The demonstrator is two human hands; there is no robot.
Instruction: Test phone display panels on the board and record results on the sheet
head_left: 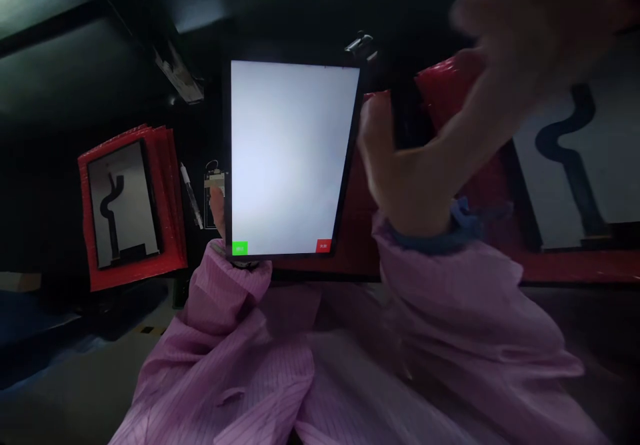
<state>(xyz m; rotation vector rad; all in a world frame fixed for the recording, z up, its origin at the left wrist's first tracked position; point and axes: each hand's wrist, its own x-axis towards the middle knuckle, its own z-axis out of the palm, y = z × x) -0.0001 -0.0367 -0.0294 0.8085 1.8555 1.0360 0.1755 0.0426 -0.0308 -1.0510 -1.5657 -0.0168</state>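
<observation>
A lit, flat display panel (293, 158) with a white picture stands in front of me. It shows a green block in its lower left corner and a red one in its lower right. My left hand (217, 206) is at its left edge; only a digit shows, and the rest is hidden behind the panel, which it appears to hold. Just right of the panel is my right hand (415, 175), blurred by motion. Its thumb stands apart near the panel's right edge, while blurred fingers stretch toward the upper right. I see nothing held in it.
At left, a panel with a dark ribbon cable (125, 205) lies on stacked red bags (173, 225). A white pen (191, 195) and a small circuit board (213, 177) lie nearby. Another cabled panel (620, 158) rests on red wrapping (575, 268) at right. A shiny metal piece (359, 44) is beyond.
</observation>
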